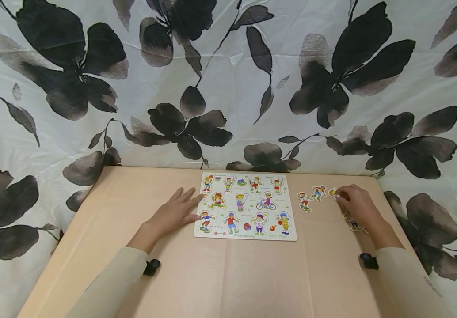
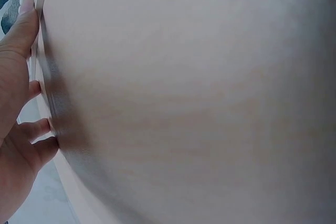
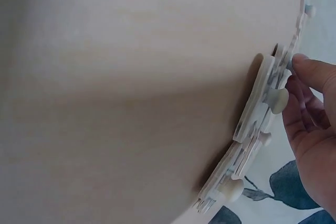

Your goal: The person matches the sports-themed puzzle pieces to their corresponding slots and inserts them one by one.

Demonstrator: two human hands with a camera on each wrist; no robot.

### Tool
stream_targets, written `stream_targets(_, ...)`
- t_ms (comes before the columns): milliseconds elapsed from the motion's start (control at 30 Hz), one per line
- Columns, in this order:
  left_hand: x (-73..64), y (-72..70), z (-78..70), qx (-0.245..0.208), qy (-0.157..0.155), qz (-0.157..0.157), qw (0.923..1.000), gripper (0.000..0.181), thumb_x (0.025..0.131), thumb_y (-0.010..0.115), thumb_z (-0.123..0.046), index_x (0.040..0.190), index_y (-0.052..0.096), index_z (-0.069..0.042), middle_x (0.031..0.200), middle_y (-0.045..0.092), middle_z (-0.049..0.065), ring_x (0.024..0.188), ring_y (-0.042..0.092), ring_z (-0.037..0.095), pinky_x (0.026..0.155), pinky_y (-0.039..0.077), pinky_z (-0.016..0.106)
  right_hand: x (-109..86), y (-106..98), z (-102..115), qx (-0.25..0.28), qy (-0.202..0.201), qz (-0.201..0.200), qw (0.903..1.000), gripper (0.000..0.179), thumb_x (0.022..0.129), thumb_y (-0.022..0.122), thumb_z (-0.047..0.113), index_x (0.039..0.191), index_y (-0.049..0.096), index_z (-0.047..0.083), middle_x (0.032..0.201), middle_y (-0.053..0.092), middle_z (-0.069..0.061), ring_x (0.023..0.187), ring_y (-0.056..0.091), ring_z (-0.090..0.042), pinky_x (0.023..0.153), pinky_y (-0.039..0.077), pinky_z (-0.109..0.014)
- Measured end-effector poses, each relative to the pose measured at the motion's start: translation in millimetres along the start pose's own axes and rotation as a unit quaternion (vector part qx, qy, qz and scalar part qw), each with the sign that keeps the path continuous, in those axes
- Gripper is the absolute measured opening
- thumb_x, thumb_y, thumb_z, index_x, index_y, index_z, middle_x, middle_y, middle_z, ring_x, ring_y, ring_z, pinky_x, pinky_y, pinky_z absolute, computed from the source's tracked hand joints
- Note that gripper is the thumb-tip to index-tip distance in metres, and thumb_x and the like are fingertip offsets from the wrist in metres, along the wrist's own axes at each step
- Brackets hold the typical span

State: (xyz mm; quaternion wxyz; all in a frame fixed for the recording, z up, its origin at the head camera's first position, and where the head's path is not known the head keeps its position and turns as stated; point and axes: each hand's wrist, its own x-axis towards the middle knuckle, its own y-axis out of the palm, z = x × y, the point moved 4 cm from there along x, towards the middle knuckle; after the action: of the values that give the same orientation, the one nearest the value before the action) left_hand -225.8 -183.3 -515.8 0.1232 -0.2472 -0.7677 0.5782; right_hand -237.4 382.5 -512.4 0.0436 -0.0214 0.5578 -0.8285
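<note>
A white puzzle board [image 1: 268,223] printed with children playing sports lies at the middle of the table. My left hand [image 1: 174,212], fingers spread, touches the board's left edge; its thumb [image 2: 23,22] rests against the edge in the left wrist view. To the right of the board, my right hand [image 1: 355,206] pinches a small puzzle piece [image 1: 333,193], thumb and fingers meeting near its knob. Two loose pieces, one in a red shirt [image 1: 304,202] and one in blue [image 1: 318,192], lie beside it. More pieces [image 1: 352,223] lie partly hidden under the right wrist.
Knobbed pieces [image 3: 255,98] stand edge-on in the right wrist view, close to the hand. The beige tabletop [image 1: 252,278] reaches toward the camera. Behind it hangs a white cloth [image 1: 244,88] with dark flowers.
</note>
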Motion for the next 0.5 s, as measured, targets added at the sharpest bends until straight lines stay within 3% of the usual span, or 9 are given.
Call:
stream_targets(267,0.9,1.1,0.1,0.0,0.002,0.003,1.0,0.074,0.099,0.06,-0.058,0.163,0.035,-0.028,0.17,0.028,0.015,0.155,0.02,0.052,0.109,0.042,0.071,1.3,1.6,-2.0,-0.001,0.019,0.014,0.9997,0.022,0.098,0.069,0.007,0.115,0.067,-0.007,0.099,0.062,-0.022,0.085,0.06,-0.031,0.074,0.054,-0.047)
stream_targets(500,1.1,1.2,1.6,0.003,-0.001,0.004,1.0,0.075,0.099,0.059,-0.058,0.163,0.034,-0.028,0.17,0.027,0.014,0.155,0.019,0.052,0.11,0.041,0.071,-0.5,-5.2,11.6,-0.001,-0.002,-0.019,0.9998,0.018,0.098,0.071,0.009,0.109,0.069,-0.005,0.097,0.064,-0.019,0.083,0.06,-0.029,0.071,0.053,-0.043)
